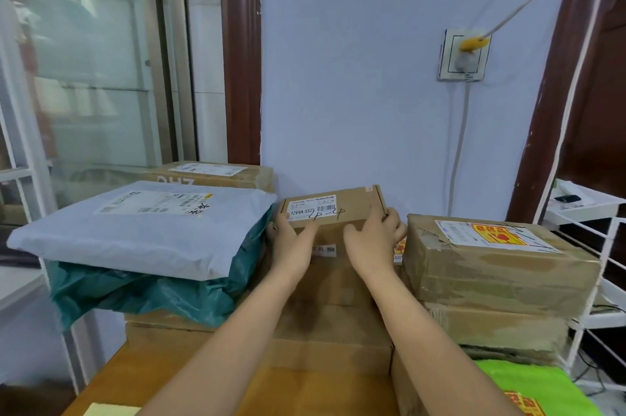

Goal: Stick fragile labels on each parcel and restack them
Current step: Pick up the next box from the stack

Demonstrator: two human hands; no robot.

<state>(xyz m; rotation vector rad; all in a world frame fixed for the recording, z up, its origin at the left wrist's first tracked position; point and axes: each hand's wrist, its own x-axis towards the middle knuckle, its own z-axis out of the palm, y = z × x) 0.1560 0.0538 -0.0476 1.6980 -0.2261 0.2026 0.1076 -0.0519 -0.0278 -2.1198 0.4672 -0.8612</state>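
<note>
Hands: left (pixel 292 239) and right (pixel 374 234) clasp small brown cardboard parcel (pixel 333 209) | risk: tipping off narrow stack, no red fragile label visible on it

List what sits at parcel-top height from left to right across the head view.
Grey mailer bag → left hand → small cardboard box held between both hands → right hand → taped box with the red and yellow label → white wire rack.
</note>
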